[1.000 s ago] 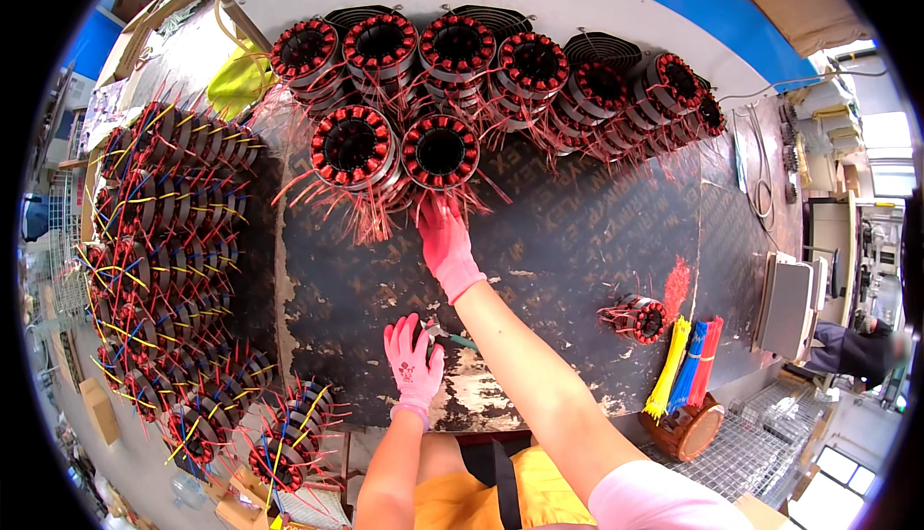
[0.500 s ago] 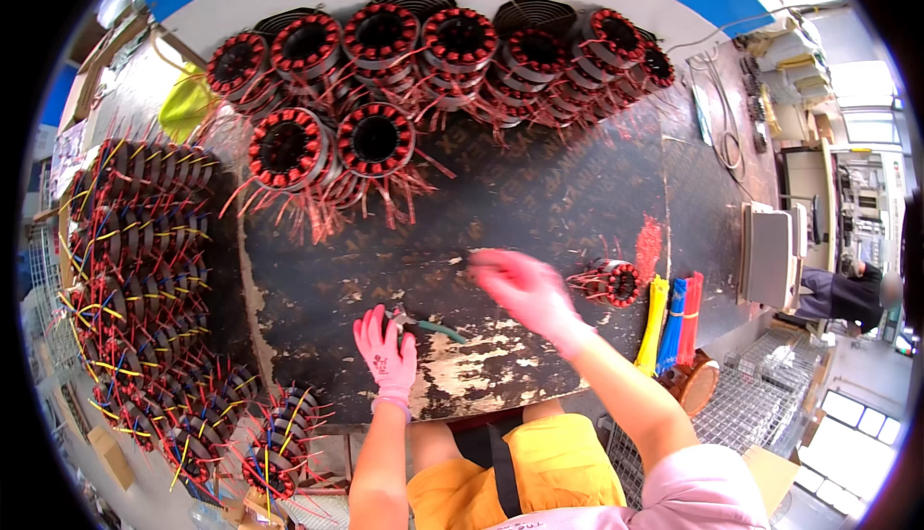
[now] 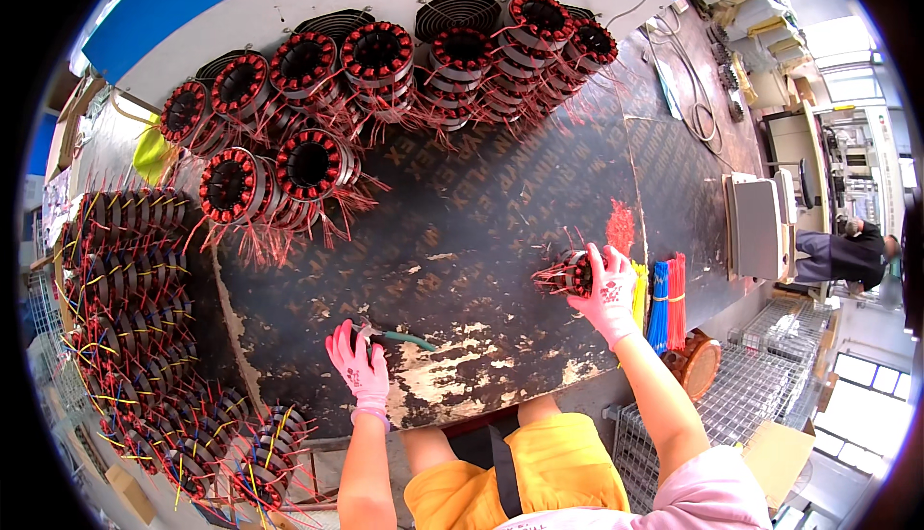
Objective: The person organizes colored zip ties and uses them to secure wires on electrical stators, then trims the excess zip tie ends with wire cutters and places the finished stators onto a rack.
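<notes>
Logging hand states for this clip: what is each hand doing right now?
Left hand: fingers spread, resting on the green-handled pliers.
Right hand: closed around a red-wired stator on the workbench.

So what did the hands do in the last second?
The right hand swung from the stacked coils at the back across to the lone coil on the right and took hold of it. The left hand stayed on the green-handled pliers.

gloved hands: 2 (image 3: pixel 359 369) | green-handled pliers: 1 (image 3: pixel 393 338) | cable-tie bundles: 3 (image 3: pixel 667 295) | lone stator: 1 (image 3: pixel 575 273)
</notes>
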Action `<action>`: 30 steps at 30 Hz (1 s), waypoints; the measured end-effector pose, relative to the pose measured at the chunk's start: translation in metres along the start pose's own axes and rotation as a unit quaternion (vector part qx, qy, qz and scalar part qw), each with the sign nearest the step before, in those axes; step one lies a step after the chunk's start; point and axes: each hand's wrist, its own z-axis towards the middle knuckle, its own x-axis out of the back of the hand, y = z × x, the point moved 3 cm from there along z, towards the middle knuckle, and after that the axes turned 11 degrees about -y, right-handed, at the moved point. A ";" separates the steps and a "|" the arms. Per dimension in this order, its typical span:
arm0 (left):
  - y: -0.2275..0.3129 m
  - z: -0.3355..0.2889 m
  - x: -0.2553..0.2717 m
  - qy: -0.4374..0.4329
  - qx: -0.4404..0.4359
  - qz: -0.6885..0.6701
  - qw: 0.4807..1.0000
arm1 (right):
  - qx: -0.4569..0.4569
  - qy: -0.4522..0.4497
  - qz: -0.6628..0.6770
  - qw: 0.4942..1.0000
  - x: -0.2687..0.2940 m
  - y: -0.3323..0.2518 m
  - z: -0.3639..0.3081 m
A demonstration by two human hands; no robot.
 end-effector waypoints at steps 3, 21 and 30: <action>0.002 0.002 -0.002 0.004 -0.006 0.000 1.000 | -0.038 -0.094 0.088 0.991 -0.007 0.017 0.010; 0.002 0.002 0.005 0.005 -0.004 -0.030 1.000 | 0.618 0.174 -0.018 0.767 0.246 -0.308 0.143; -0.002 0.001 -0.004 0.015 -0.022 -0.006 1.000 | 0.520 0.229 -0.006 0.823 0.253 -0.245 0.130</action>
